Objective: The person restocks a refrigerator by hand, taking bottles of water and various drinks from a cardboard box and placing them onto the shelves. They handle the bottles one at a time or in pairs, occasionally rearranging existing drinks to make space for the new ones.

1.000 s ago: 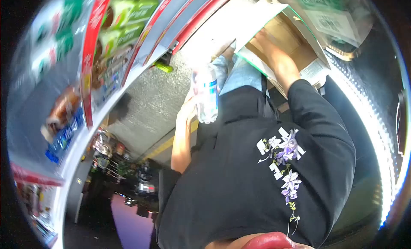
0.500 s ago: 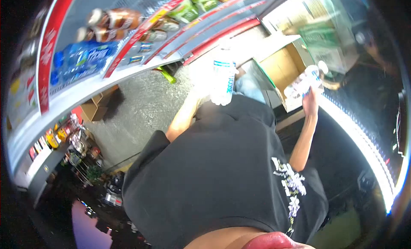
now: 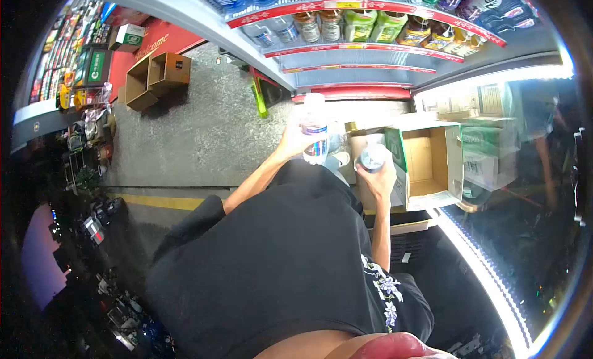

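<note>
Grey speckled floor [image 3: 204, 137] stretches in front of a drinks cooler, whose red-edged shelves [image 3: 364, 47] carry rows of bottled drinks [image 3: 370, 27] along the top of the view. Two empty brown cartons [image 3: 154, 78] sit open on the floor at the upper left, near a dark wall of small goods. A yellow line [image 3: 164, 202] crosses the floor below them.

The person, in a black shirt [image 3: 278, 266] with a floral print, holds one bottle in each hand. The left hand [image 3: 291, 138] has its fingers wrapped around a clear water bottle [image 3: 314, 130] with a white cap and a blue-and-white label, held upright and raised toward the lower cooler shelf. The right hand [image 3: 378, 177] has its fingers closed around a second water bottle [image 3: 372, 156], tipped so that its end faces the camera; it sits just beside the left wall of an open green-and-white cardboard box [image 3: 454, 167]. The box stands at the foot of the cooler, its flaps spread and its brown inside showing bare. More printed cartons [image 3: 488, 155] lie just beyond it, behind the glass of the lit cooler door [image 3: 494, 272], where a faint reflection of a person shows.
</note>
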`<state>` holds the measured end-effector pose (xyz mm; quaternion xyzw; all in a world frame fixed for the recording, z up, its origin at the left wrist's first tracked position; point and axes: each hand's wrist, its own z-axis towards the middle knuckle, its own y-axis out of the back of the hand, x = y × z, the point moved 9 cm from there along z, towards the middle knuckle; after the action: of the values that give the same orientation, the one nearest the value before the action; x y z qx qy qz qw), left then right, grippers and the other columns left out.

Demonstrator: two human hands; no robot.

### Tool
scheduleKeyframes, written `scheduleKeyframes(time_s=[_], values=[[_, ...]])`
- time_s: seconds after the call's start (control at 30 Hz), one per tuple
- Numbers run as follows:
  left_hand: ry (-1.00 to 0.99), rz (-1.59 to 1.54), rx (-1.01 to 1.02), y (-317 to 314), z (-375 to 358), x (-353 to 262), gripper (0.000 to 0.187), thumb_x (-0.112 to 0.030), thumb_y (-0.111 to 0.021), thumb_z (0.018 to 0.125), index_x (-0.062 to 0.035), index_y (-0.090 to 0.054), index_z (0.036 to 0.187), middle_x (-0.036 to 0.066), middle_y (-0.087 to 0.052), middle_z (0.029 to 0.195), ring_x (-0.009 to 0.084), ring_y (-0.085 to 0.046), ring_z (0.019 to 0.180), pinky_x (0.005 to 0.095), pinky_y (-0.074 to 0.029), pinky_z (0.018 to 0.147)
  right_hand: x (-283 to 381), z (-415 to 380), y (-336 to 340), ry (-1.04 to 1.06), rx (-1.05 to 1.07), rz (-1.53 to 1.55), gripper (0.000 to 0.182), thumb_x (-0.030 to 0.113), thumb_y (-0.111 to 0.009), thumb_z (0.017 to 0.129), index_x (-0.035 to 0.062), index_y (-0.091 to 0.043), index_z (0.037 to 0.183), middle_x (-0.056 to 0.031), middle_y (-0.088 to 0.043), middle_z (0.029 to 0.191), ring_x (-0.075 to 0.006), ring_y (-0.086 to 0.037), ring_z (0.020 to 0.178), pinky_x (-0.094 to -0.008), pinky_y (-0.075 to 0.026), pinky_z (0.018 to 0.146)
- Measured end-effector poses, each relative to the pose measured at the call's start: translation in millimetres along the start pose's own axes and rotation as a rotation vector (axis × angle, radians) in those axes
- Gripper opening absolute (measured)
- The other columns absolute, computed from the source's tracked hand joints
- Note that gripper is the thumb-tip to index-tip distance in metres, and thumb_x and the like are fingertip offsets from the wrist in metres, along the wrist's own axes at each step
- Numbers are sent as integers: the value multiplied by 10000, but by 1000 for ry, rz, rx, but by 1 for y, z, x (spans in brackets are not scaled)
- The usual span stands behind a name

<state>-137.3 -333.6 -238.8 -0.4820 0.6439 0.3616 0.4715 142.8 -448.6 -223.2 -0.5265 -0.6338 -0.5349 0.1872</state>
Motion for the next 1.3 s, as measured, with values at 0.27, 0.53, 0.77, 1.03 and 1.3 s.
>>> scheduleKeyframes(time_s=[0.27, 0.53, 0.77, 1.03, 1.3], values=[[-321, 569, -507, 89, -23, -83, 756, -92, -921, 642, -27, -557, 1301, 135, -636, 1230, 287, -651, 1126, 386, -509, 1005, 75, 53, -93, 362, 55, -16, 795, 275, -961, 594, 14, -605, 1255, -168, -683, 1161, -312, -671, 1080, -425, -524, 980], [-448, 512, -664, 166, 51, -137, 687, -185, -939, 684, -8, -623, 1268, 177, -707, 1171, 305, -695, 1097, 399, -545, 953, 262, 115, -137, 742, -47, 206, 662, 165, -942, 656, 10, -642, 1226, -165, -696, 1164, -291, -692, 1092, -377, -543, 981], [-678, 498, -601, 190, 90, -151, 695, -96, -893, 737, -9, -580, 1351, 237, -672, 1239, 346, -678, 1145, 397, -539, 983, 310, 158, -190, 797, -219, 72, 648, 150, -935, 641, 38, -641, 1207, -165, -701, 1071, -330, -703, 1007, -387, -566, 890], [-454, 591, -480, 199, 134, -136, 727, -38, -771, 795, -28, -452, 1448, 271, -616, 1271, 424, -639, 1158, 465, -525, 965, 307, 180, -212, 754, -352, 69, 707, 166, -925, 643, 68, -608, 1269, -188, -704, 1100, -379, -699, 1015, -422, -571, 864], [-379, 516, -473, 194, 157, -137, 742, -131, -730, 869, 89, -338, 1459, 369, -481, 1332, 530, -504, 1246, 527, -421, 1058, 297, 213, -233, 417, -177, 77, 785, 201, -876, 724, -32, -459, 1347, -312, -694, 942, -465, -713, 881, -485, -595, 743]])
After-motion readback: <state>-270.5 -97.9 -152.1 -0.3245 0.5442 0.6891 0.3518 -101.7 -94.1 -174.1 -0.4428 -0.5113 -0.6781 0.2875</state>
